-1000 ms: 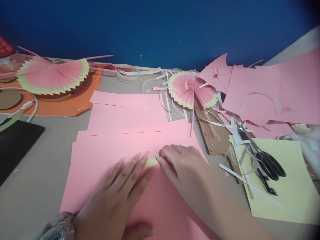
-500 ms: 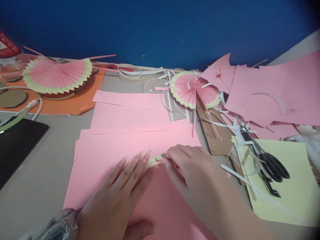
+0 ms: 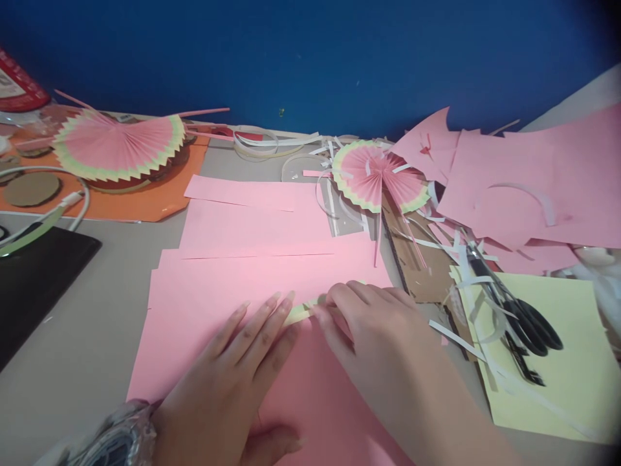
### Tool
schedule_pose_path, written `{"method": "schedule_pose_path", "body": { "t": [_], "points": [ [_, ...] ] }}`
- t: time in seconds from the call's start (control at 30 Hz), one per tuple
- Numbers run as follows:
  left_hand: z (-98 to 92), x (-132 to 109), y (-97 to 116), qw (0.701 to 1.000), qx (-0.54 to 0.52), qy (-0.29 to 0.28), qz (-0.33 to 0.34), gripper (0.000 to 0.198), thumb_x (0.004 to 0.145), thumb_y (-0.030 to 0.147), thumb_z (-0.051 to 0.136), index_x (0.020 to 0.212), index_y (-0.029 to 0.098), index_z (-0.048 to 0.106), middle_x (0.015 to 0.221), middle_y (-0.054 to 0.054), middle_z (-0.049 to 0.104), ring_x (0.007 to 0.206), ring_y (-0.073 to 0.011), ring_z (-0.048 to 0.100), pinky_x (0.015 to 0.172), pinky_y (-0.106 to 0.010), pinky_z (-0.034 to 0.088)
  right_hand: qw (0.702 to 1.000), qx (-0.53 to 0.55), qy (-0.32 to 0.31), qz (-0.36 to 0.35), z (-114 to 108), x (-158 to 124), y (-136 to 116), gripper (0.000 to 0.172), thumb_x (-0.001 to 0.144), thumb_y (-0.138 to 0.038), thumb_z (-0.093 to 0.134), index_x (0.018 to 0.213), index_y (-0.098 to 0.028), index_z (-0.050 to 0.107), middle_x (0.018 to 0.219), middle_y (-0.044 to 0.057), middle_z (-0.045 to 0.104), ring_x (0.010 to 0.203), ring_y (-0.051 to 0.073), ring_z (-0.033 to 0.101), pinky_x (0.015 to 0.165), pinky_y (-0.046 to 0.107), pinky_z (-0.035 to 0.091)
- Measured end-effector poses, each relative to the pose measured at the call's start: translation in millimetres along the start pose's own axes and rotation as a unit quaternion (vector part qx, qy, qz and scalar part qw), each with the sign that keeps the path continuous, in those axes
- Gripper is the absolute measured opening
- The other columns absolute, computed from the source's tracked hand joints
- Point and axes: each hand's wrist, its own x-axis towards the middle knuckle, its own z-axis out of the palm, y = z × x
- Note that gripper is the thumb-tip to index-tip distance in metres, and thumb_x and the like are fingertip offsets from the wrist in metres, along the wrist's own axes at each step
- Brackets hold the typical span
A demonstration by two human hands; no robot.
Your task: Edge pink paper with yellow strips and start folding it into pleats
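Note:
Sheets of pink paper (image 3: 194,291) lie stacked before me. On them is a narrow pale yellow-green paper strip (image 3: 299,314), its visible part running between my hands. My left hand (image 3: 228,362) rests palm down with fingers stretched out, the fingertips touching the strip's left end and the pink sheet. At the strip's other end my right hand (image 3: 373,330) has its thumb and curled fingers pinched on it. That hand hides the rest of the strip.
Behind lie two pleated pink paper fans, one on the left (image 3: 119,149) and one right of centre (image 3: 369,171). Black-handled scissors (image 3: 528,323) rest on yellow paper (image 3: 557,401) at right. Pink scraps (image 3: 533,181) and cardboard (image 3: 417,278) surround them. A black flat object (image 3: 43,278) is at left.
The view has shifted slightly. My right thumb and fingers have moved a little on the strip; my left hand stays flat in about the same place.

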Motion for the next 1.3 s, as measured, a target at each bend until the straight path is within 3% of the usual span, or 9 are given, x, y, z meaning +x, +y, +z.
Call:
{"method": "schedule_pose_path", "body": {
  "t": [0.3, 0.97, 1.3],
  "points": [
    [1.2, 0, 0, 1.0, -0.007, -0.002, 0.0, 0.08, 0.08, 0.063, 0.044, 0.14, 0.012, 0.031, 0.148, -0.012, 0.028, 0.134, -0.026, 0.026, 0.108, -0.039, 0.011, 1.0, 0.0, 0.001, -0.02, -1, 2, 0, 0.014, 0.08, -0.01, 0.055, 0.07, -0.02, 0.055, 0.065, -0.001, 0.057, 0.06, 0.019, 0.052, 0.062, 0.031, 0.03],
    [2.8, -1, -2, 1.0, -0.012, 0.006, 0.006, 0.076, 0.079, 0.063, 0.044, 0.136, 0.012, 0.039, 0.146, -0.014, 0.033, 0.132, -0.028, 0.03, 0.106, -0.04, 0.014, 0.996, 0.046, 0.025, -0.065, -10, 1, -7, 0.02, 0.087, -0.016, 0.048, 0.071, -0.02, 0.058, 0.068, 0.0, 0.058, 0.065, 0.017, 0.053, 0.069, 0.032, 0.034],
    [3.5, -1, 0, 1.0, 0.0, 0.004, -0.002, 0.081, 0.078, 0.064, 0.045, 0.142, 0.016, 0.029, 0.147, -0.015, 0.031, 0.134, -0.0272, 0.027, 0.107, -0.039, 0.013, 0.997, 0.038, -0.062, -0.035, 6, 10, 9, 0.018, 0.091, -0.016, 0.042, 0.081, -0.018, 0.057, 0.079, 0.002, 0.06, 0.074, 0.019, 0.056, 0.072, 0.034, 0.035]
  ]
}}
